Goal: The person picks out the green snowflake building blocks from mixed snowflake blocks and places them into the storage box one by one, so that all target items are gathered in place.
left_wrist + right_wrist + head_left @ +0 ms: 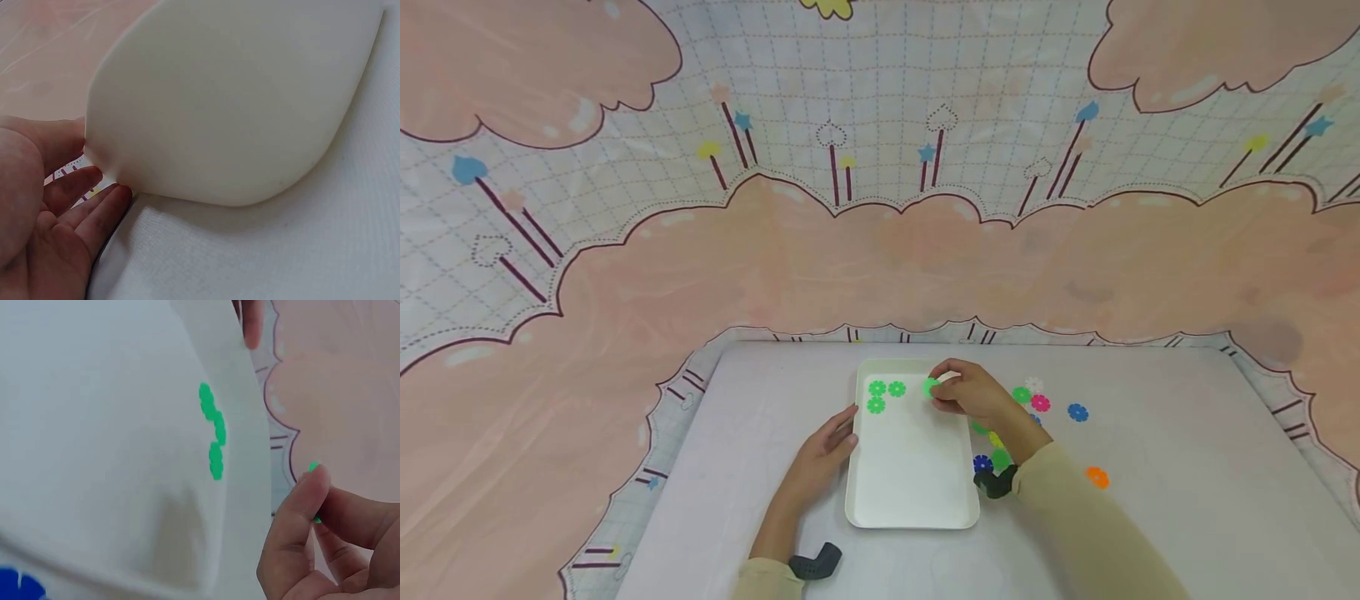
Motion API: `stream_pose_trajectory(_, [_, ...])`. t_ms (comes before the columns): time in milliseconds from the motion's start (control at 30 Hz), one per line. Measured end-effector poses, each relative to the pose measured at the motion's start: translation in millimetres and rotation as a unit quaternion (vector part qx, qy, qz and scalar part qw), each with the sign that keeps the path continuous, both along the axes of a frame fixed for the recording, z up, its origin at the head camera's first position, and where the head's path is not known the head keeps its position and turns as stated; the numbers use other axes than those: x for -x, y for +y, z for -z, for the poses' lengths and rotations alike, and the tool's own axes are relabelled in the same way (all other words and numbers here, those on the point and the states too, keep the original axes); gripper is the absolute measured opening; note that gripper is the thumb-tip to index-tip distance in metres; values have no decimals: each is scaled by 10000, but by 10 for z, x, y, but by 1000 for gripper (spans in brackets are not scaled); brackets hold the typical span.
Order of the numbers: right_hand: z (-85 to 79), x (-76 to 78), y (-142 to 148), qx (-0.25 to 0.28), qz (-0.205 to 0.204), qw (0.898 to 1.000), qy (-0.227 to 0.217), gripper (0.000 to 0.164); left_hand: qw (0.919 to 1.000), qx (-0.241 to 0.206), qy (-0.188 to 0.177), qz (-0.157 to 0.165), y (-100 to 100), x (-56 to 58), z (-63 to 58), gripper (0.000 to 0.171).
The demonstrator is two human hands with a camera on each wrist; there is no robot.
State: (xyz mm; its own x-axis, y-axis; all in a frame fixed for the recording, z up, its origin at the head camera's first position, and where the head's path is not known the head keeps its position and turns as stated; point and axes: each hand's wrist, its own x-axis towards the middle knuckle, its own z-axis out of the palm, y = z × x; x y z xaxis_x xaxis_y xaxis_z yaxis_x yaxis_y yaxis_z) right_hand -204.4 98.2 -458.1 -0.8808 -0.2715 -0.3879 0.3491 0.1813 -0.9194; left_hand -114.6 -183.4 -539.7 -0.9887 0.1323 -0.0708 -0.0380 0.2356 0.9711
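A white tray [912, 483] lies on the table, with three green flower-shaped discs [897, 389] flat inside near its top left corner. My left hand [823, 458] rests against the tray's left side, its thumb and fingertips touching the rim. Between the thumb and fingers of my right hand [973, 393] is a pinched green flower-shaped disc [930, 387], held over the tray's upper right part. In the right wrist view that disc [314, 467] is mostly hidden by the fingertips.
Right of the tray lie several loose flower-shaped discs, among them a pink disc [1040, 403], a blue disc [1078, 412], and an orange disc [1097, 477]. My right forearm crosses over part of this group. A patterned cloth [880, 267] hangs behind the white table [1187, 467].
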Motion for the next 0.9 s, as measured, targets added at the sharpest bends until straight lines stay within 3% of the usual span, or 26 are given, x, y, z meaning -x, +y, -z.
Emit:
stream_pose_trajectory(200, [79, 6, -192, -60, 161, 9996, -246, 29, 10000, -7, 81, 50, -4, -9, -13, 53])
stream_pose_trajectory(533, [222, -7, -438, -258, 332, 9978, -518, 14, 9999, 75, -131, -65, 5, -18, -35, 51])
stream_pose_trajectory(900, [413, -2, -581, -761, 584, 9932, -657, 18, 9999, 31, -129, 2, 11, -19, -56, 53])
